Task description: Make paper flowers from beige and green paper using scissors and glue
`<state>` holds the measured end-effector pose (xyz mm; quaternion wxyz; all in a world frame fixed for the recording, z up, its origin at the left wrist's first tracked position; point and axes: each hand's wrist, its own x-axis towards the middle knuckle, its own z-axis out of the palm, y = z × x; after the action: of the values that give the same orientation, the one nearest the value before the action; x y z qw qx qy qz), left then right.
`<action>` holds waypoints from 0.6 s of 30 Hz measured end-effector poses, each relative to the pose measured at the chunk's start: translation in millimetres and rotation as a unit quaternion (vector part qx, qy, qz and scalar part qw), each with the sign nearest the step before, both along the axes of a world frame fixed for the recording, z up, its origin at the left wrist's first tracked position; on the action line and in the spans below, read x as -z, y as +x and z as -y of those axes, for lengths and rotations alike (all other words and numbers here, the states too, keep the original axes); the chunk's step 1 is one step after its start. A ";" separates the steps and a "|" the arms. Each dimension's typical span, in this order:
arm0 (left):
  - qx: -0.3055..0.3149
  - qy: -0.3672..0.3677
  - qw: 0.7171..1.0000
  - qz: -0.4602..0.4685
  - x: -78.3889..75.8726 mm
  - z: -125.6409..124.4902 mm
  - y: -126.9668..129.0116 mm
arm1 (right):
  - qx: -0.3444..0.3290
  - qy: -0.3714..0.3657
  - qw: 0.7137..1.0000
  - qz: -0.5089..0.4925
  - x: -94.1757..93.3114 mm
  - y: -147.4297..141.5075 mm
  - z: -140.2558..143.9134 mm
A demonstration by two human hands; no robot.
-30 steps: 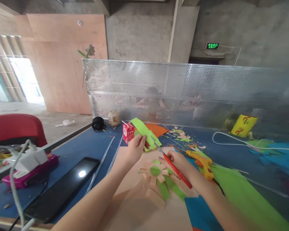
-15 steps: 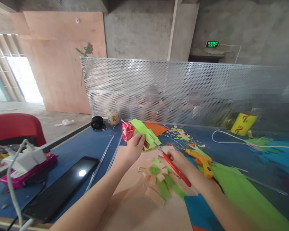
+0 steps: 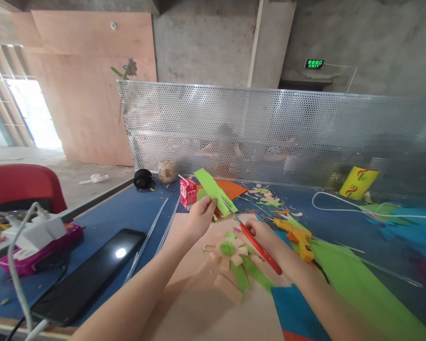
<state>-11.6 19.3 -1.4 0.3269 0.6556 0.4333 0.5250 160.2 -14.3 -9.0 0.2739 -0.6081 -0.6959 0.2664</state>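
The left hand pinches a strip of light green paper between thumb and fingers and holds it up, a little above the table, just in front of the small red carton. The right hand is closed around the red handles of the scissors, and the thin blades point up and to the left, toward the lower end of the strip; whether the blades already bite into the paper, I cannot tell. Judging from what lies on the table, a good part of the work looks done: a paper flower with peach petals, a round green centre and two green leaves lies flat on the peach sheet, directly below the hands. The green strip appears long and narrow, tilted, with a straight clean edge on its upper part, so I think the cutting of this piece is not finished. Many small scraps of green, peach and orange paper are spread on the blue table behind the hands. A yellow glue gun lies just beside the right wrist, not touched, and a large green sheet lies under the right forearm. A black phone rests well apart, on the left.
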 end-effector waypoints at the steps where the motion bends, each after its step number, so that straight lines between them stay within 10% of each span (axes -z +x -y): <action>1: 0.000 0.002 1.000 -0.001 -0.1 -0.2 -0.1 | 0.000 0.005 1.000 0.002 0.1 -0.1 -0.1; 18: -0.016 -0.004 0.998 -0.066 -5.3 5.0 0.6 | 0.020 0.006 0.999 0.035 -10.7 -4.2 6.0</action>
<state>-10.9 14.3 3.9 0.2918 0.6804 0.4662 0.4843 156.0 -20.4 1.7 0.2582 -0.6295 -0.6940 0.2355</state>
